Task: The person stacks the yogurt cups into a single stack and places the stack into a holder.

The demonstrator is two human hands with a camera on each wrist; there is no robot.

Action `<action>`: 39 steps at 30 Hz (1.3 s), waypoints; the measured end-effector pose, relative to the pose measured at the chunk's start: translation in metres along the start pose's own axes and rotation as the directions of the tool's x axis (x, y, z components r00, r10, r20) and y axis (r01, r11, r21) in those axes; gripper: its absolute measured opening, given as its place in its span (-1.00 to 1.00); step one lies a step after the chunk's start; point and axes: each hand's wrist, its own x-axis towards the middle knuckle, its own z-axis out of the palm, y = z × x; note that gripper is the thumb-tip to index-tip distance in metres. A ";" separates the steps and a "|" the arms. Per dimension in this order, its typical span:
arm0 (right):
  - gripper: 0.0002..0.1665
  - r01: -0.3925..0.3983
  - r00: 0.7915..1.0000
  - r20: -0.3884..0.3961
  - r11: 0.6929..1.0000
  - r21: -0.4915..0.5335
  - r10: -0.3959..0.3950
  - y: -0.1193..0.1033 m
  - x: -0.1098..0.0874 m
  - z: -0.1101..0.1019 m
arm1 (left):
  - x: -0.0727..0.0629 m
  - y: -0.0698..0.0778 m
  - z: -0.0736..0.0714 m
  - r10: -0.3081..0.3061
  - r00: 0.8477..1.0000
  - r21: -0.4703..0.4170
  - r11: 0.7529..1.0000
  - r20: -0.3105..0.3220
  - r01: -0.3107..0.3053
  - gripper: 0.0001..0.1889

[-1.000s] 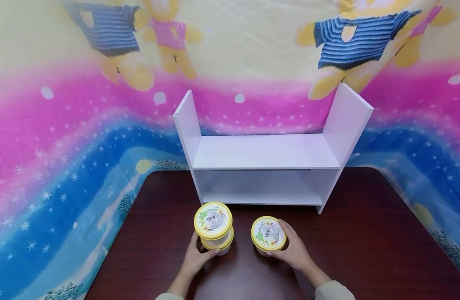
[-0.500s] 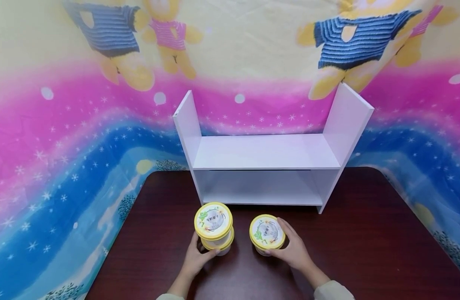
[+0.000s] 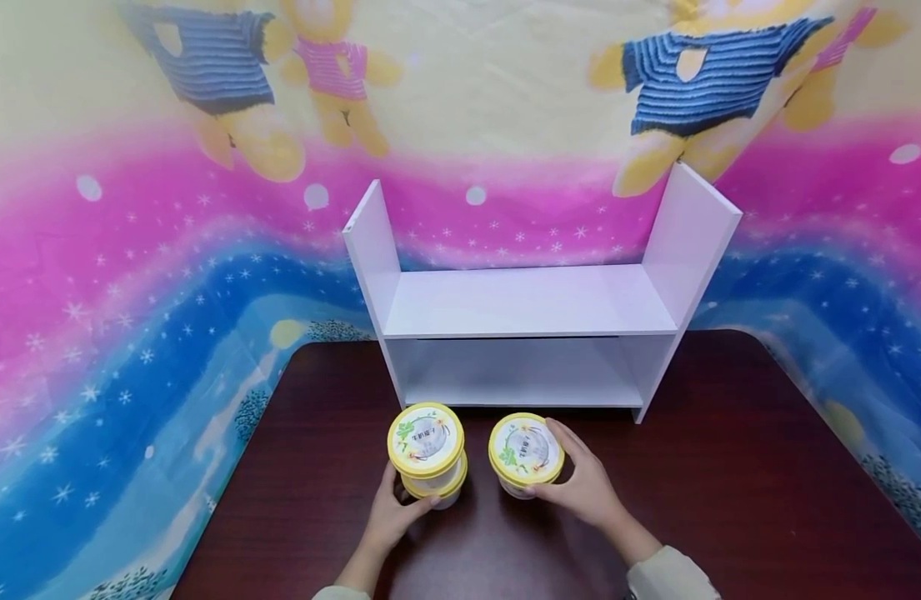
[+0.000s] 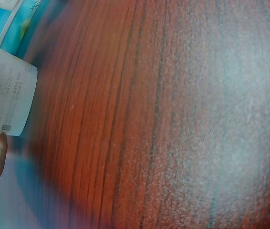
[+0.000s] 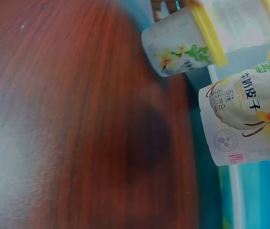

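Note:
Two white tubs with yellow lids stand one on the other at the left. My left hand point(image 3: 388, 518) grips the lower tub point(image 3: 448, 493), and the upper tub point(image 3: 426, 440) sits on its lid. To the right of this stack, my right hand point(image 3: 583, 487) holds a third tub point(image 3: 526, 450) between thumb and fingers. In the right wrist view that held tub point(image 5: 244, 114) shows printed flowers and lettering, and it seems raised, with a dark shadow on the table below. Only part of the lower tub point(image 4: 6, 90) shows in the left wrist view.
Behind the tubs stands a white two-level shelf point(image 3: 531, 304) with tall side panels. Everything rests on a dark red-brown wooden table point(image 3: 745, 492). A printed cloth backdrop point(image 3: 498, 100) hangs behind and along both sides.
My right hand has moved its tub toward the shelf and a little left, closer to the stack. The left hand and the stacked tubs have hardly moved.

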 end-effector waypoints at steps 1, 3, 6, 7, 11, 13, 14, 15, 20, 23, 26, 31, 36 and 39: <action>0.14 0.006 1.000 0.002 1.000 0.004 -0.006 -0.002 0.000 -0.001 | 0.000 0.000 0.000 0.006 1.000 -0.002 1.000 0.000 -0.006 -0.09; 0.12 0.023 1.000 0.003 1.000 0.012 -0.023 -0.007 0.002 -0.002 | 0.000 0.001 0.000 0.012 1.000 0.000 1.000 -0.003 -0.012 -0.10; 0.11 0.055 0.998 0.007 0.998 0.025 -0.055 -0.014 0.004 -0.004 | 0.000 0.002 0.000 0.013 1.000 0.003 1.000 -0.007 -0.013 -0.09; 0.11 0.062 0.998 0.009 0.998 0.026 -0.063 -0.016 0.004 -0.005 | 0.000 0.002 0.001 0.012 1.000 0.001 1.000 -0.007 -0.012 -0.08; 0.10 0.082 0.996 0.022 0.996 0.027 -0.083 -0.024 0.007 -0.009 | 0.000 0.002 0.001 -0.004 1.000 0.004 1.000 -0.005 0.004 -0.05; 0.10 0.091 0.995 0.027 0.996 0.025 -0.092 -0.028 0.009 -0.011 | 0.000 0.002 0.001 -0.009 1.000 -0.002 1.000 -0.003 0.009 -0.05; 0.09 0.096 0.995 0.029 0.995 0.029 -0.096 -0.031 0.010 -0.012 | 0.000 0.002 0.001 -0.013 1.000 0.000 1.000 -0.002 0.013 -0.05; 0.09 0.098 0.995 0.032 0.995 0.034 -0.099 -0.033 0.011 -0.013 | 0.000 0.002 0.001 -0.014 1.000 0.000 1.000 -0.001 0.014 -0.05; 0.07 0.109 0.993 0.049 0.992 0.063 -0.112 -0.048 0.016 -0.019 | -0.001 0.000 0.001 0.018 1.000 0.015 1.000 -0.010 -0.018 -0.06; 0.06 0.124 0.990 0.055 0.989 0.083 -0.129 -0.056 0.019 -0.024 | -0.001 -0.003 0.002 0.064 0.998 0.029 0.998 -0.015 -0.063 -0.08; 0.06 0.147 0.987 0.053 0.984 0.102 -0.153 -0.064 0.022 -0.029 | -0.002 -0.006 0.003 0.112 0.994 0.045 0.993 -0.005 -0.112 -0.11; 0.06 0.175 0.980 0.069 0.974 0.146 -0.187 -0.076 0.029 -0.032 | -0.002 -0.005 0.004 0.094 0.996 0.012 0.996 0.001 -0.094 -0.12; 0.05 0.177 0.976 0.090 0.964 0.199 -0.197 -0.087 0.036 -0.028 | -0.001 -0.001 0.002 0.038 0.999 -0.019 0.999 0.001 -0.038 -0.12; 0.05 0.193 0.972 0.095 0.958 0.213 -0.217 -0.095 0.039 -0.024 | 0.000 -0.002 0.001 0.026 1.000 -0.024 0.999 0.013 -0.026 -0.13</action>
